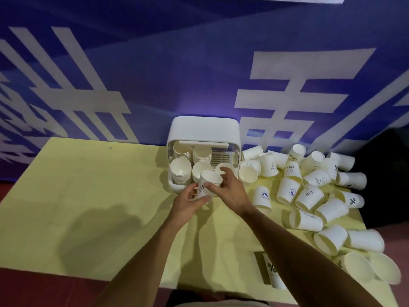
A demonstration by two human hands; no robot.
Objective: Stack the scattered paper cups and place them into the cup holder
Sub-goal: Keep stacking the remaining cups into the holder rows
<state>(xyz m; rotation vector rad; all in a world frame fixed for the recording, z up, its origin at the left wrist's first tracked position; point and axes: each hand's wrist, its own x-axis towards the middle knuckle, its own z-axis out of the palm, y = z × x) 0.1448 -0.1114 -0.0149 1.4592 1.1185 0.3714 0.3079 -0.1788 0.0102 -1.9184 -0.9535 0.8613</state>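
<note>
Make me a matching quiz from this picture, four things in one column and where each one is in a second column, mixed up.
Things:
1. cup holder
2. held cup
3. scattered cups
4. blue banner

Places:
A. lying on the right side of the table
B. behind the table
C. gripped between the left hand and the right hand
D. standing at the table's far edge

Pairs: 1-D, 2-C, 3-A, 4-B
</note>
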